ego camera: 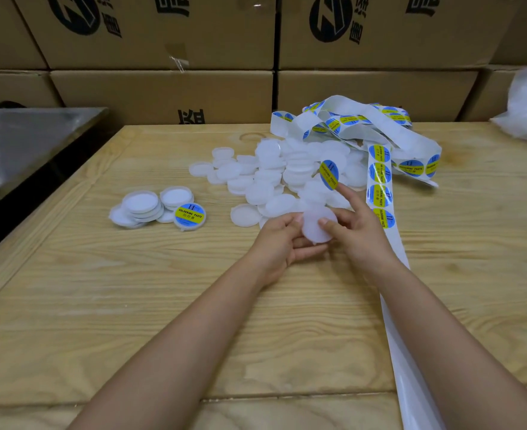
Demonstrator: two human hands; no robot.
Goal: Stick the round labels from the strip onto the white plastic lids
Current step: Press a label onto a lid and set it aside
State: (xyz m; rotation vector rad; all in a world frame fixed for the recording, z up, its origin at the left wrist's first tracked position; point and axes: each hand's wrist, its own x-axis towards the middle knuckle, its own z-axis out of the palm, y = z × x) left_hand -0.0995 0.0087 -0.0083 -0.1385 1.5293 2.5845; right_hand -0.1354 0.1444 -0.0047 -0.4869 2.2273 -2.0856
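A steel table (23,144) borders the wooden worktop (131,305) on the left, with cardboard boxes (162,91) stacked behind. A small stack of lids (141,206) lies beside 1 labelled lid (189,215), face up. A loose pile of white lids (271,172) crowds the middle. In front of it the left hand (282,240) has its grip curled round 1 bare lid (318,226), flat face toward the camera. The right hand (359,231) has a spread grip: thumb on that lid, straight index finger carrying a round label (329,175), upright on edge. The label strip (380,184) runs from its tangled heap toward the viewer, under the right forearm.
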